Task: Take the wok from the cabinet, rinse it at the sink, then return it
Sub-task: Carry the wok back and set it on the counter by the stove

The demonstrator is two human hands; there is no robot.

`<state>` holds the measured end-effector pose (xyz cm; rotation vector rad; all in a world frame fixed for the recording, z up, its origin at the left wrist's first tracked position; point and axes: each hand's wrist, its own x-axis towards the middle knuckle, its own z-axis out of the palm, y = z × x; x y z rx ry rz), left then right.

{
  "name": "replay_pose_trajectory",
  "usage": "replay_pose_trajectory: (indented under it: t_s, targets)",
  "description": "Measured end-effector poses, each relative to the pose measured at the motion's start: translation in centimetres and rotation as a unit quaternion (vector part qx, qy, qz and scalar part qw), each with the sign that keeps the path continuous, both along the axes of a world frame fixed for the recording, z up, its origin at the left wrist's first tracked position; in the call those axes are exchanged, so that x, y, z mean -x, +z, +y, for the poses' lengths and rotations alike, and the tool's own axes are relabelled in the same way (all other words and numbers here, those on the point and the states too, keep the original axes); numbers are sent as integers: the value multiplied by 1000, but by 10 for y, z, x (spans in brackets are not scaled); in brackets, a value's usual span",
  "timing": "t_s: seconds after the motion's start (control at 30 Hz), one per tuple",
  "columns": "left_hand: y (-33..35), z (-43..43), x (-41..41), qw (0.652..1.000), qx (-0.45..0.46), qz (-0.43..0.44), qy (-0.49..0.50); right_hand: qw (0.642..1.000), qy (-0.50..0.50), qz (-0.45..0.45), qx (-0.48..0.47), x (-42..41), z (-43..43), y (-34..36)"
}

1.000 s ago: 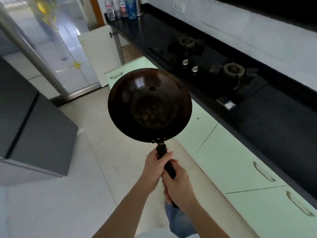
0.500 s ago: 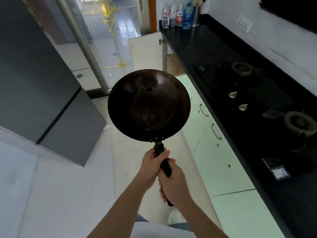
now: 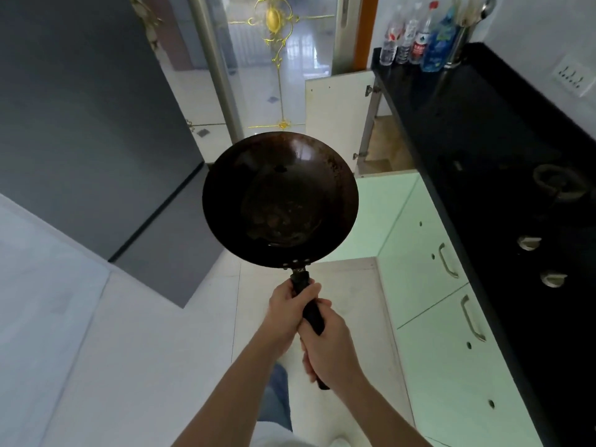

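Observation:
A dark round wok (image 3: 280, 199) with a black handle is held out in front of me over the kitchen floor, bowl facing up. My left hand (image 3: 288, 312) grips the handle close to the bowl. Just behind it, my right hand (image 3: 329, 345) wraps the handle's rear end. Brownish residue marks the bottom of the wok. An open white cabinet door (image 3: 338, 112) stands ahead on the right, below the far end of the black counter (image 3: 477, 124). No sink is in view.
Pale green cabinet fronts (image 3: 429, 304) with metal handles run along the right under the counter, which carries a gas hob (image 3: 558, 188). Several bottles (image 3: 416, 37) stand at its far end. A dark grey fridge (image 3: 96, 140) fills the left. A glass door (image 3: 277, 59) lies ahead.
The view has swung left and forward along the counter, so the open cabinet door and glass door are nearer. Both hands keep the same hold on the wok handle.

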<state>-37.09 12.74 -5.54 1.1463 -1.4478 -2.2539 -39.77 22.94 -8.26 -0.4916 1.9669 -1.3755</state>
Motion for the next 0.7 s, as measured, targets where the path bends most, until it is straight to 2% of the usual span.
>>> replay_pose_trajectory:
  t_s: [0.3,0.43,0.7]
  targets:
    - [14,-156,53,999,-5,23,-25,1000,-18,24,-2,50,-155,10]
    - [16,-226,74,999,-4,18,-38,1000,-26,2,9,66,-221,27]
    - [9,-309,118,997,-18,11,-70,999,-49,-17,2,104,-302,34]
